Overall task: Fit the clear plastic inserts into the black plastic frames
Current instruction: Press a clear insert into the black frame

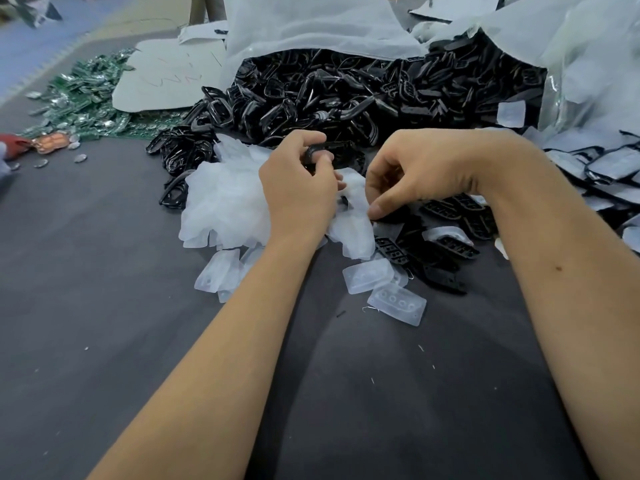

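A: Any labels or print readable?

B: No. Faint scrawl on the pale sheet [166, 77] at far left, can't make it out. No brand marks visible on any part.

A: Hands?

B: Left hand [298, 188] has fingers curled round a black frame [320, 152], glossy, rounded loop shape, held above the piles. Right hand [426, 168] is curled, fingertips [379, 211] pinching at a clear insert [353, 202] at the right edge of the translucent heap. Hands close together, not touching as far as I can see.

A: Stock?

B: Clear inserts heap [225, 199] left of the hands, milky soft-looking plastic, rounded rectangles. Two loose ones near centre, one [396, 304] shows a row of four round dimples. Black frames pile [346, 95] spills from a frosted plastic bag [311, 26] at far centre. Flat gridded black pieces [446, 247] lie under the right wrist. At right, a stack of frames with cloudy fill [602, 164], cut off by the picture edge.

A: Anything else?

B: Green circuit boards [86, 102] with shiny round discs at far left. Red object [14, 143] at left edge, cropped, can't identify. All on a dark grey matte table [104, 306]. How much of the held frame the left fingers cover, can't tell.
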The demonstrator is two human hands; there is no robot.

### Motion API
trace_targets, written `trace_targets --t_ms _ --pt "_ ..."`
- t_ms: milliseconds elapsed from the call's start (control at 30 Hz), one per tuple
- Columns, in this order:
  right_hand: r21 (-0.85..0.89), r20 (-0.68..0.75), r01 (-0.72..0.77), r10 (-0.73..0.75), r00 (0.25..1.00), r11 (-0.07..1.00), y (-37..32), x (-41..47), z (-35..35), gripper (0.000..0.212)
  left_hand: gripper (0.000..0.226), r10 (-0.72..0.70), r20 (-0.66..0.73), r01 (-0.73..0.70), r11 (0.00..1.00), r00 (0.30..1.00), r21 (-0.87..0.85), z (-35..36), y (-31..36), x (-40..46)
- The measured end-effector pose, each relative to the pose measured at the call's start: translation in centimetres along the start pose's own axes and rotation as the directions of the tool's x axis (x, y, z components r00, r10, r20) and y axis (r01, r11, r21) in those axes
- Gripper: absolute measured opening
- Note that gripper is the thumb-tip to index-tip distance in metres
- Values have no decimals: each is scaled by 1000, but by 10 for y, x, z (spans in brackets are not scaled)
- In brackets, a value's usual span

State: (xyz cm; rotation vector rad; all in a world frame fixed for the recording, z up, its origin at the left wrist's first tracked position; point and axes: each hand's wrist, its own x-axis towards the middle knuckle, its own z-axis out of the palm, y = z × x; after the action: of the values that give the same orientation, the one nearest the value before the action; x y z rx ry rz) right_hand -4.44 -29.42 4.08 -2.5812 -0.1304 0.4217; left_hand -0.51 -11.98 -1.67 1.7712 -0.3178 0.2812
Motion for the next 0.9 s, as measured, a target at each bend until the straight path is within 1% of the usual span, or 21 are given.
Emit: trace_targets --t_ms 33,100,167,233,267,333,467,533,667,767,900 --pt "76 -37 23 -20 999 997 3 0 1 12 21 -5 5 5 1000 1000 -1 0 0 0" --pt "305 -184 78 -22 983 949 9 5 8 15 21 -24 12 24 1000 1000 -9 0 0 0" --pt "555 -367 200 22 930 807 10 13 22 12 25 -52 17 53 998 998 -22 0 0 0" --pt "676 -502 335 78 861 656 9 20 37 7 30 -81 16 82 996 997 -19 1 -1 2" --pt "698 -543 379 102 834 608 9 23 43 5 32 -89 17 90 996 996 -9 1 -1 3" --pt "708 -593 431 139 793 559 11 29 51 10 36 -83 16 83 996 996 21 1 -2 3" --pt "680 -648 479 148 748 556 14 32 56 23 39 -62 17 62 998 998 29 2 -1 2" --pt "670 -660 499 134 739 549 13 32 57 25 42 -58 28 57 998 998 27 2 -1 1" --pt "658 -669 521 104 736 544 12 29 57 26 43 -21 36 18 997 999 78 1 0 1" --pt "673 -665 524 116 738 523 10 29 58 23 41 1 28 -4 995 1000 96 1 1 0" --pt "704 -650 510 158 744 495 8 28 58 16 39 -12 18 11 997 1000 82 1 2 1"
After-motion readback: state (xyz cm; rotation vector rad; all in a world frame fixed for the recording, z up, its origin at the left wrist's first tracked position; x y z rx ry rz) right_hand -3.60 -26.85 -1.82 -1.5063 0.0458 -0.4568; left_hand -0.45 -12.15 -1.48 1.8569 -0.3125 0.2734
